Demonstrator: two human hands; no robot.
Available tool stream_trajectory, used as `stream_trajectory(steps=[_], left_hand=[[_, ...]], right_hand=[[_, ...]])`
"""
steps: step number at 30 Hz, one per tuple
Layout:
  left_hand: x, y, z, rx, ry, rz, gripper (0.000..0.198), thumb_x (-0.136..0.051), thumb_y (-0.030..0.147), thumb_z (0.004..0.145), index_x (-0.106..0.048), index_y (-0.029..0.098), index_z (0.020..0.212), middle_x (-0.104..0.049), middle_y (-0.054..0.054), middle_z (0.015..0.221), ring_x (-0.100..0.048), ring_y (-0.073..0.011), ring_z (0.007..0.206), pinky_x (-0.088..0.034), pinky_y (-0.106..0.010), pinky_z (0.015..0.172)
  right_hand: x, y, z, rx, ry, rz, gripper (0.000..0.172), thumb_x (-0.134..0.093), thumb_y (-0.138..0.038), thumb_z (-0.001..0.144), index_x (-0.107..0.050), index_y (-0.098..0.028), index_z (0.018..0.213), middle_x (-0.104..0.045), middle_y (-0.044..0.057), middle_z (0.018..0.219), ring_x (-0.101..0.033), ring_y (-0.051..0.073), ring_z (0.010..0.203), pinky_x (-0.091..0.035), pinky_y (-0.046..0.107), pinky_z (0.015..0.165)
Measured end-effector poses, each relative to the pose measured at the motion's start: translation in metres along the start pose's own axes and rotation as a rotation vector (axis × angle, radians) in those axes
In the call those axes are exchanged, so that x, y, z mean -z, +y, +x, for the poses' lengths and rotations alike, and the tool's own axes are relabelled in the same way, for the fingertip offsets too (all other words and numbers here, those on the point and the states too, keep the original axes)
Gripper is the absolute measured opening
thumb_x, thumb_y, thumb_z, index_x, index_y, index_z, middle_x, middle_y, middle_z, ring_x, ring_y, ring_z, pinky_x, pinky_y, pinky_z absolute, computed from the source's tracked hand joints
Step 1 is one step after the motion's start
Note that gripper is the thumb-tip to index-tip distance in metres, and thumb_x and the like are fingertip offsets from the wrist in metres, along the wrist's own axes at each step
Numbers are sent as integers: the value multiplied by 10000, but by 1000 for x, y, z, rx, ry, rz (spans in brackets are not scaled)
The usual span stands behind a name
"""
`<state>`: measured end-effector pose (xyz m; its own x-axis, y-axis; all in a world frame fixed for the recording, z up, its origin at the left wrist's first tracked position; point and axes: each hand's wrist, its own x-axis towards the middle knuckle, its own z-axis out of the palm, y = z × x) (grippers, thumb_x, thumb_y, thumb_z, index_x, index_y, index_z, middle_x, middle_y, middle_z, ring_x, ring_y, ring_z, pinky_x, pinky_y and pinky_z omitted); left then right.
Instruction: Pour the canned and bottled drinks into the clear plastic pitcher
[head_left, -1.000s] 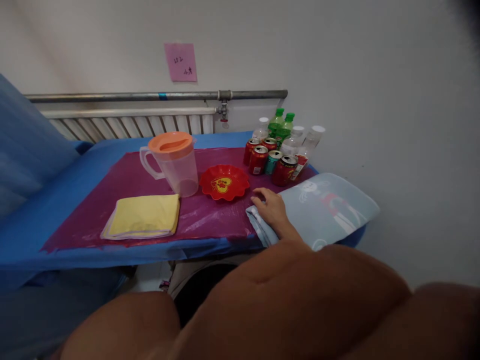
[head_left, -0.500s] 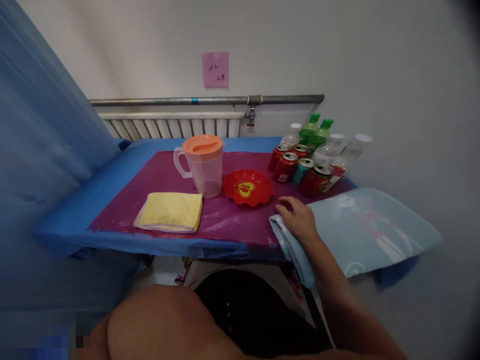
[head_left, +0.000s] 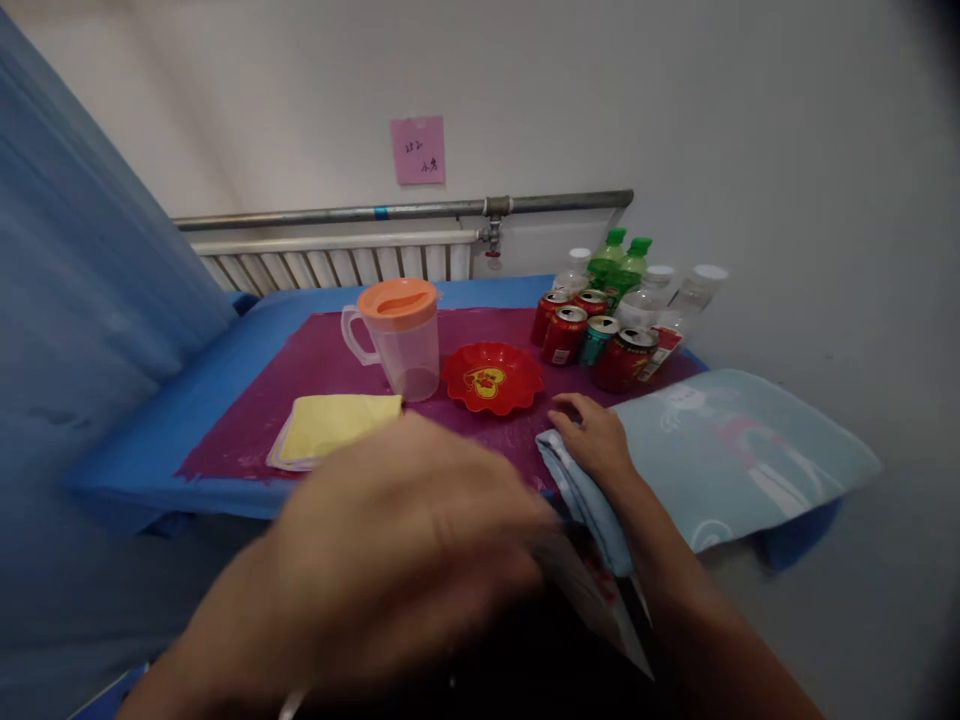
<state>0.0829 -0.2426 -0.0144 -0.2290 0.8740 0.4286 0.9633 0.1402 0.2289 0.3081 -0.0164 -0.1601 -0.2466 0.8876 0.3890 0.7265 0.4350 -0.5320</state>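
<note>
My left hand [head_left: 405, 540] is raised close to the camera and smeared by motion, so its fingers are unclear. It covers part of the table's front edge and the lower right of a folded yellow cloth [head_left: 319, 425]. My right hand [head_left: 592, 432] rests on the rolled end of a light blue patterned mat [head_left: 720, 440], its fingers loosely curved with a gap at the thumb. Left of that hand sits a red scalloped plate [head_left: 525, 378] with a yellow heart print. A clear pitcher [head_left: 412, 360] with an orange lid stands beside the plate.
Several drink cans [head_left: 564, 335] and plastic bottles [head_left: 645, 300] cluster at the back right. A purple sheet [head_left: 255, 400] lies over the blue-covered table [head_left: 150, 420]. A blue curtain [head_left: 90, 230] hangs at left. Behind the table run a radiator [head_left: 330, 265] and a pipe [head_left: 420, 211].
My left hand has risen from below into the middle of the view, moving in front of the table edge and the yellow cloth. My right hand stays on the mat. The camera has shifted slightly.
</note>
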Motion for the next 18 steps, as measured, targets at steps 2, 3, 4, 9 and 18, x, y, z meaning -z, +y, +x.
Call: stream_trajectory(steps=[2,3,4,9,18], left_hand=[[-11,-29,32,-118,-166,-86,270,-538,358,850,-707,222,1011,-694,-53,851,-645,-207,848,-489,-393,906],[-22,-46,41,-112,-255,-83,281,-609,369,811,-700,209,1024,-702,-67,953,-643,-219,939,-501,-340,871],[-35,-61,46,-73,-341,-56,305,-642,367,789,-694,184,1026,-699,-86,1015,-638,-235,976,-498,-335,860],[-107,-104,31,102,-558,34,323,-662,338,752,-689,146,1011,-682,-117,1023,-642,-236,951,-476,-309,820],[-102,-111,30,244,-377,39,217,-482,249,811,-643,143,911,-690,-82,894,-642,-207,816,-451,-280,699]], right_hand=[[0,0,0,-4,-1,6,276,-534,-331,790,-690,-200,977,-733,83,952,-640,222,792,-462,380,778],[0,0,0,-7,0,6,275,-535,-330,789,-690,-202,977,-733,80,952,-640,221,793,-461,378,777],[0,0,1,-10,1,5,274,-534,-329,788,-689,-204,976,-732,79,948,-639,221,797,-461,376,775],[-1,-1,2,-21,-7,-11,288,-524,-328,784,-688,-188,975,-732,93,958,-636,227,776,-459,389,770],[3,-4,1,-3,-18,-18,268,-510,-299,796,-683,-188,967,-739,90,995,-655,241,892,-442,390,827]])
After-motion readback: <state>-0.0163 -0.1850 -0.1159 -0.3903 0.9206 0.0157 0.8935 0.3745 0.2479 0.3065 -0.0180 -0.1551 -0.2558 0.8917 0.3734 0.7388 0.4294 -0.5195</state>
